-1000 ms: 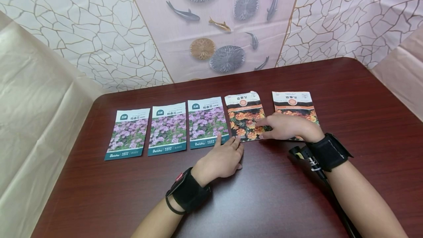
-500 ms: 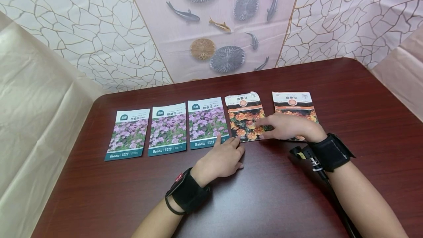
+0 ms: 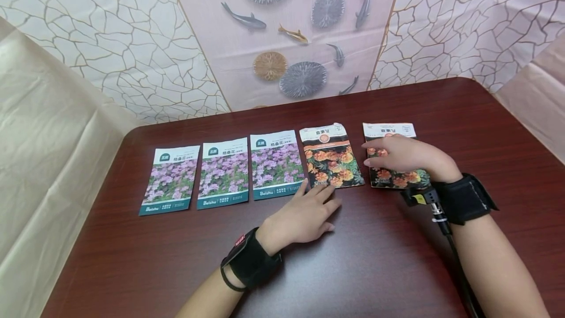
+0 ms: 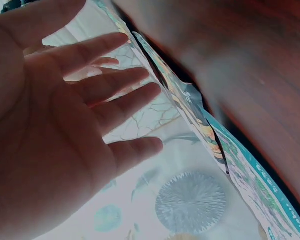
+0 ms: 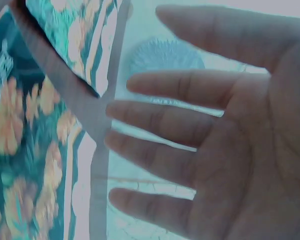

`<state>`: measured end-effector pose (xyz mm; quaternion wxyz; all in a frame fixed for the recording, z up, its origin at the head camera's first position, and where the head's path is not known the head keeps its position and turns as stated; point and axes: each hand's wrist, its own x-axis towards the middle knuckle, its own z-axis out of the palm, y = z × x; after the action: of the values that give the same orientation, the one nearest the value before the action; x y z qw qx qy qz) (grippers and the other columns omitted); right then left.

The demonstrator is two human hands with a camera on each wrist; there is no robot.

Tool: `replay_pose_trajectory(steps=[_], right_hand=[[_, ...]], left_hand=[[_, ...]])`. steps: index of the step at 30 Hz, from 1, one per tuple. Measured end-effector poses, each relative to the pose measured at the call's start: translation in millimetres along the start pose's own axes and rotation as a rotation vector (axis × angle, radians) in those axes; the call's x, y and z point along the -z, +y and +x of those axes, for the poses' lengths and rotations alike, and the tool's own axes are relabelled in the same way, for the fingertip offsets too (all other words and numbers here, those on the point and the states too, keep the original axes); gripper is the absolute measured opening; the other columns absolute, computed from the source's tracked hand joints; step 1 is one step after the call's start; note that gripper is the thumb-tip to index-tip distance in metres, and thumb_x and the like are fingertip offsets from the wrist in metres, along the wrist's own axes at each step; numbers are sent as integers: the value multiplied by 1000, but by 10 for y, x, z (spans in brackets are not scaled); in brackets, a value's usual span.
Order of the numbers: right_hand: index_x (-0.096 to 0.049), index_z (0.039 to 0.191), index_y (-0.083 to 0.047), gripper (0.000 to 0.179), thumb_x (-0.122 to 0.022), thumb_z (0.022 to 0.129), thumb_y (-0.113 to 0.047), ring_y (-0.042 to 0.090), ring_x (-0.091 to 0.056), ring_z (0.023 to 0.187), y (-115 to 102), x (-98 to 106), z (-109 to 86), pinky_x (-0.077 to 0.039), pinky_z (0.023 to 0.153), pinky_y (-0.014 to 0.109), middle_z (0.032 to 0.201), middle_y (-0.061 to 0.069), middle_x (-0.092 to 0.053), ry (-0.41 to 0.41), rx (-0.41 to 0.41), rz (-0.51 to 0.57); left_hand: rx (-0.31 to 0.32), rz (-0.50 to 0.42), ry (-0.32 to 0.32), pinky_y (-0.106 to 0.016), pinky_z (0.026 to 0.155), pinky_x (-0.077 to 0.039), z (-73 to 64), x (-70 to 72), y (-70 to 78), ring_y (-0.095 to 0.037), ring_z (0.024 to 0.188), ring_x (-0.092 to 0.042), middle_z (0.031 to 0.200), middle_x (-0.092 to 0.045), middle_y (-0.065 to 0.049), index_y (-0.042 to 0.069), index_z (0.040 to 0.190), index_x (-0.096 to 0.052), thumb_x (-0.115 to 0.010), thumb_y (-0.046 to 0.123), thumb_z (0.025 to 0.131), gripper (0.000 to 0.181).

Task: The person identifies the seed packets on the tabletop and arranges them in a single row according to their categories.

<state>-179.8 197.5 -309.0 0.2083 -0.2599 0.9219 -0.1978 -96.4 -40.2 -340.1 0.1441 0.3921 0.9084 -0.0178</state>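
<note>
Five-petalled detail is too small to read, but two seed packets with orange marigold pictures lie upside down to me: the inner marigold packet and the outer marigold packet at the right. My left hand has its fingers extended, fingertips right at the inner packet's near edge; the left wrist view shows the bare palm. Over the outer packet my right hand spreads, covering part of its middle. Its straight fingers hold nothing in the right wrist view.
Left of the marigold packets, three purple-flower seed packets lie in a row. They rest on a dark red-brown table. A black cable runs from the right wrist strap. A patterned cloth hangs behind.
My right hand has moved right, off the inner marigold packet and over the outer one. My left hand has shifted slightly right. The packets look unmoved.
</note>
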Motion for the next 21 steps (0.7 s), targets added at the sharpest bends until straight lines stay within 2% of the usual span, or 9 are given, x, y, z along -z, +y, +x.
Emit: replay_pose_trajectory(steps=[2, 4, 7, 9, 11, 12, 16, 21], right_hand=[[-42, 131, 9, 49, -52, 93, -21, 10, -41, 44, 39, 24, -20, -41, 60, 33, 58, 4, -52, 11, -54, -1], [-41, 131, 10, 50, -52, 93, -21, 15, -49, 48, 80, 41, -37, -42, 63, 36, 68, 11, -59, 23, -107, 4], [-42, 129, 12, 51, -53, 92, -22, 30, -60, 76, 150, 54, -58, -44, 75, 46, 100, 26, -60, 64, -148, -47], [-43, 128, 13, 52, -54, 92, -22, 41, -57, 93, 204, 55, -62, -43, 78, 51, 111, 31, -55, 80, -171, -78], [-44, 126, 14, 52, -55, 91, -23, 44, -50, 104, 258, 57, -68, -42, 80, 53, 119, 33, -50, 94, -184, -122], [-45, 126, 14, 52, -56, 91, -24, 45, -49, 105, 283, 58, -70, -42, 80, 53, 119, 33, -50, 96, -193, -131], [-50, 120, 14, 49, -57, 89, -23, 36, -56, 91, 354, 63, -72, -44, 74, 49, 110, 30, -56, 90, -212, -155], [-52, 117, 15, 46, -57, 89, -21, 26, -56, 77, 367, 59, -69, -44, 70, 45, 97, 23, -60, 58, -211, -134]], left_hand=[[-27, 2, 10, -47, 108, -11, -8, -5, 24, -21, 136, -18, 149, -23, -8, 17, 141, -37, -50, 38, 93, 53], [-52, 10, 24, -46, 109, -10, -9, -9, 51, -21, 136, -18, 148, -24, -8, 16, 141, -37, -49, 38, 93, 53], [-97, 31, 51, -43, 109, -12, -3, -20, 93, -21, 135, -21, 147, -27, -8, 15, 141, -37, -48, 38, 94, 53], [-129, 46, 68, -41, 109, -13, 11, -27, 119, -20, 135, -23, 146, -29, -8, 14, 140, -37, -47, 37, 94, 53], [-155, 65, 83, -40, 109, -15, 24, -32, 141, -19, 134, -25, 145, -31, -7, 14, 140, -38, -47, 37, 95, 52], [-164, 70, 87, -40, 109, -15, 31, -34, 151, -19, 134, -25, 145, -32, -7, 13, 140, -38, -46, 37, 95, 52], [-184, 88, 93, -39, 109, -15, 49, -44, 176, -17, 133, -27, 144, -35, -5, 13, 140, -38, -45, 37, 95, 51], [-192, 94, 90, -39, 109, -15, 58, -67, 188, -16, 133, -28, 143, -36, -4, 14, 139, -39, -45, 37, 95, 50]])
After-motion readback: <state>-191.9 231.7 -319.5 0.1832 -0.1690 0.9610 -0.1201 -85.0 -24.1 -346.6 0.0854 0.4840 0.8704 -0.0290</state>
